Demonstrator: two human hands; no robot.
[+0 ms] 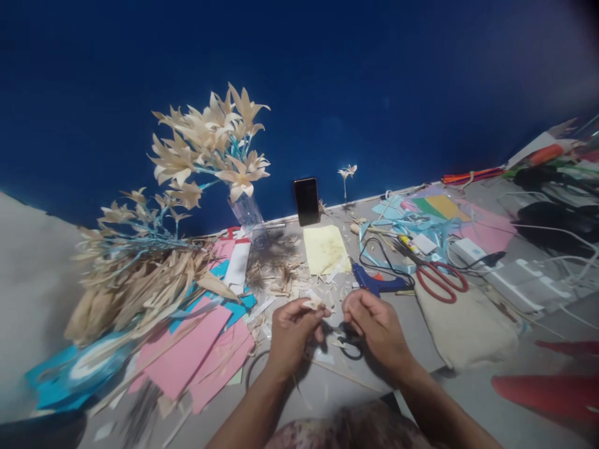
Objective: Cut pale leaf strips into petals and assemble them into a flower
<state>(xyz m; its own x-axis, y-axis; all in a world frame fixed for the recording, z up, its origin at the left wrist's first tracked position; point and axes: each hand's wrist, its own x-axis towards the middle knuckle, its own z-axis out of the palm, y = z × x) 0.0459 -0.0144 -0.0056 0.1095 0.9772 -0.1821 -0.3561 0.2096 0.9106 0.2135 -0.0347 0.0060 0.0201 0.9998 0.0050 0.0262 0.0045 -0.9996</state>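
Observation:
Near the table's front middle, my left hand point(299, 325) pinches a small cream petal-like piece point(314, 302) between thumb and fingers. To its right, a short gap away, my right hand point(375, 321) has its fingers curled and pressed together; what they hold, if anything, is too small to make out. Black-handled scissors point(350, 349) lie on the table between and below the hands. Just beyond my right hand rests a blue glue gun point(381, 282). A yellow sheet point(326, 249) lies farther back, with cream scraps around it.
Cream flowers stand in a clear vase point(248, 218) at the back left. Dried husks point(140, 287) and pink paper point(187, 349) cover the left side. A phone point(307, 201) leans on the blue wall. Red-handled scissors point(442, 282), ribbons and a power strip point(519, 280) lie right.

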